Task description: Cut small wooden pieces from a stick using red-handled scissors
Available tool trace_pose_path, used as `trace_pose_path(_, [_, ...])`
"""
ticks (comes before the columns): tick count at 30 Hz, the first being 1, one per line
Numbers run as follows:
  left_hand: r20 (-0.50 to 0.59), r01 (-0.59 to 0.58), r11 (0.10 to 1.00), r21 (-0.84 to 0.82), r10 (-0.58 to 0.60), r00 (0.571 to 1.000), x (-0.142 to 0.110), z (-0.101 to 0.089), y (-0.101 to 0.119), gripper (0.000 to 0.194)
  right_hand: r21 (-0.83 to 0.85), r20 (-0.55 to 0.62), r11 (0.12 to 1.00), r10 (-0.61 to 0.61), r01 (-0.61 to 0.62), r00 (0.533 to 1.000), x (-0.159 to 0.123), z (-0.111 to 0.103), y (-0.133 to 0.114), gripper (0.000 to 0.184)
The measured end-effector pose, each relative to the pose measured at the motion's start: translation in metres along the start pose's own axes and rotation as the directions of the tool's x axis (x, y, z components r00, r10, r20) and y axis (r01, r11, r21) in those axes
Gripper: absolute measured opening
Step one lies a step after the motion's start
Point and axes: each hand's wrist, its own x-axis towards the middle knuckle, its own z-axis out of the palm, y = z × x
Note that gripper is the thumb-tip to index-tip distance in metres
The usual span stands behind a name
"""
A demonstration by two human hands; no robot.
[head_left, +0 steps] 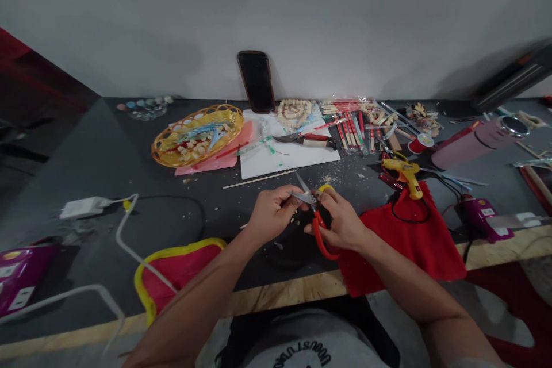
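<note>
My right hand (pixel 342 219) grips red-and-yellow-handled scissors (pixel 318 230), their blades pointing up and left. My left hand (pixel 272 213) is pinched closed just left of the blades, holding a small pale piece I cannot make out. Both hands hover over the dark table (pixel 129 155) near its front edge. Pale crumbs lie scattered on the table just beyond the hands.
A yellow woven basket (pixel 196 135) stands at back left, with a white sheet (pixel 284 155) carrying pruning shears (pixel 308 140) beside it and a phone (pixel 256 80) against the wall. Packs of chopsticks (pixel 351 126), a yellow glue gun (pixel 405 175), red cloth (pixel 414 236), a charger (pixel 81 207) with cables and a red-yellow pouch (pixel 172 270) surround me.
</note>
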Motion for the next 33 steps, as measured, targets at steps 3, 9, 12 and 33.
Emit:
trace_pose_path(3, [0.043, 0.051, 0.999, 0.015, -0.052, 0.998, 0.001, -0.003, 0.002, 0.019, -0.108, 0.008, 0.993, 0.038, -0.037, 0.999, 0.0, -0.001, 0.001, 0.064])
trace_pose_path(9, [0.122, 0.129, 0.991, -0.031, -0.125, 0.985, 0.002, -0.007, 0.005, 0.018, -0.151, 0.007, 0.989, 0.009, -0.008, 1.0, -0.001, 0.002, 0.001, 0.064])
trace_pose_path(12, [0.086, 0.142, 0.989, -0.036, -0.138, 0.987, 0.002, -0.005, 0.004, 0.018, -0.137, -0.008, 0.99, 0.009, -0.01, 1.0, -0.001, 0.004, 0.0, 0.061])
trace_pose_path(33, [-0.052, 0.139, 0.99, 0.008, -0.139, 0.989, 0.008, -0.021, -0.002, 0.023, -0.113, -0.105, 0.967, 0.216, -0.227, 0.971, 0.005, -0.009, 0.018, 0.054])
